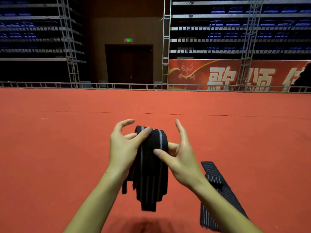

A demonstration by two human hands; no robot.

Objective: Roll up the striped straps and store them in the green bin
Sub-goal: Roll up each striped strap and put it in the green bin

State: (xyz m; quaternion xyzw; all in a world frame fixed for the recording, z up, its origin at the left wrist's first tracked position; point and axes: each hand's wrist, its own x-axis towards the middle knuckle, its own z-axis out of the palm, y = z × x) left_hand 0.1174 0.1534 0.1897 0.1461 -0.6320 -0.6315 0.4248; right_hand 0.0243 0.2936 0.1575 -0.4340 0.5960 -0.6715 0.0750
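A black strap with grey stripes (151, 174) hangs between both hands above the red floor, its top wound into a loose roll and its loose ends dangling. My left hand (124, 145) holds the roll's left side, thumb pressed across the top. My right hand (180, 152) pinches the right side between thumb and lower fingers, index finger raised. A second striped strap (217, 194) lies flat on the floor at the right, partly behind my right forearm. No green bin shows in the frame.
Red carpet (67, 148) spreads all around. A low metal rail (117, 85) borders its far edge. Behind it stand truss towers (69, 47), a dark door (129, 64), a red banner (235, 74) and blue stadium seats.
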